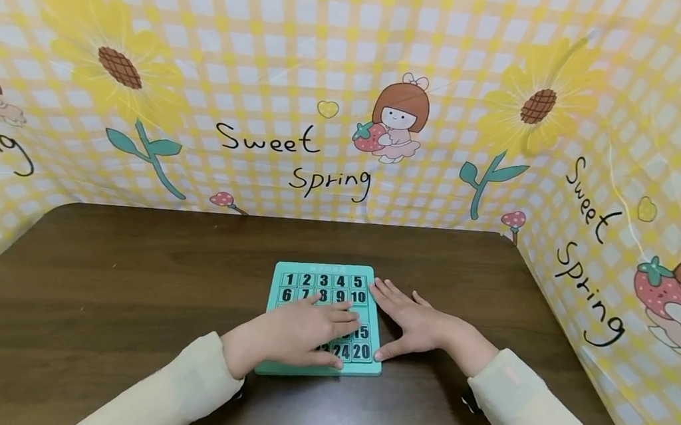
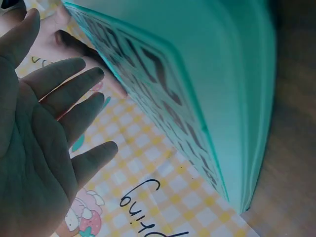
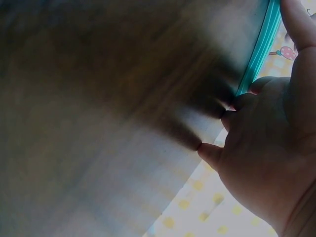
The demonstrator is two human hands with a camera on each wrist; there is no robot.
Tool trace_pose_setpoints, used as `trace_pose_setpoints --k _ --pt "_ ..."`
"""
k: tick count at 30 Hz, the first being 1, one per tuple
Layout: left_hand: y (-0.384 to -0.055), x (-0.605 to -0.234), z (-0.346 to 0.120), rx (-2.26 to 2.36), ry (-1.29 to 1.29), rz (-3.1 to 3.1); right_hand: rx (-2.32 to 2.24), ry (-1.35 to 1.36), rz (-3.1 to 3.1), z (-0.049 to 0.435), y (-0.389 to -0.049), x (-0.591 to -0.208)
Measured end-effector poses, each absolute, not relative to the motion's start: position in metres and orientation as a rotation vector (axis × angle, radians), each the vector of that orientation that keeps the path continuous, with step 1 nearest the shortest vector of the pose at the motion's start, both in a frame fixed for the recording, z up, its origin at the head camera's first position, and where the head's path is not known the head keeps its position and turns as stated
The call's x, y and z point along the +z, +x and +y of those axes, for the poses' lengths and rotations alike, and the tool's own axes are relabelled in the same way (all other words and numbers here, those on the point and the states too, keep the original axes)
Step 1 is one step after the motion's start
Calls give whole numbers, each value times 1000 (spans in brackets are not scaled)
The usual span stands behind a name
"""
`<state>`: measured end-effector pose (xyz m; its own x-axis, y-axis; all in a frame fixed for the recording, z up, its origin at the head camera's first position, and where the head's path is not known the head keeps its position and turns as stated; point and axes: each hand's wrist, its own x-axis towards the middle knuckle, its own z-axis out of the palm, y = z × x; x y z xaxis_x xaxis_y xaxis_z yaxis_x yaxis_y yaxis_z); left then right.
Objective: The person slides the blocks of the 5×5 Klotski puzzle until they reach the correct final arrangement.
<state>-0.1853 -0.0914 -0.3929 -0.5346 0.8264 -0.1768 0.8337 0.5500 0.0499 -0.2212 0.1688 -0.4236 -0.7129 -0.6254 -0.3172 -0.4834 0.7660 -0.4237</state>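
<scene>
A turquoise number sliding puzzle (image 1: 322,373) lies flat on the table, its black-numbered tiles in rows. My left hand (image 1: 298,332) reaches over it from the left with fingers outstretched, covering many of the middle and lower tiles. The left wrist view shows that palm (image 2: 34,163) raised off the tiles, holding nothing. Against the puzzle's right side rests my right hand (image 1: 418,325), fingertips near the upper corner and thumb near the lower one. In the right wrist view the fingers of the right hand (image 3: 266,143) stand on the table beside the turquoise edge (image 3: 259,54).
The dark brown wooden table (image 1: 99,300) surrounds the puzzle. A yellow-checked cloth (image 1: 280,67) with flowers and "Sweet Spring" lettering hangs behind the table and along its sides.
</scene>
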Motion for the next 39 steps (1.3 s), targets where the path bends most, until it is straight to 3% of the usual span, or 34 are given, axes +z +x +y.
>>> trace_pose_setpoints --k 15,39 --pt "-179 -399 -84 -26 1536 2575 -433 -836 2517 170 -220 -422" --pt "-199 -400 -85 -4 1444 2590 -437 -838 2509 170 -221 -421"
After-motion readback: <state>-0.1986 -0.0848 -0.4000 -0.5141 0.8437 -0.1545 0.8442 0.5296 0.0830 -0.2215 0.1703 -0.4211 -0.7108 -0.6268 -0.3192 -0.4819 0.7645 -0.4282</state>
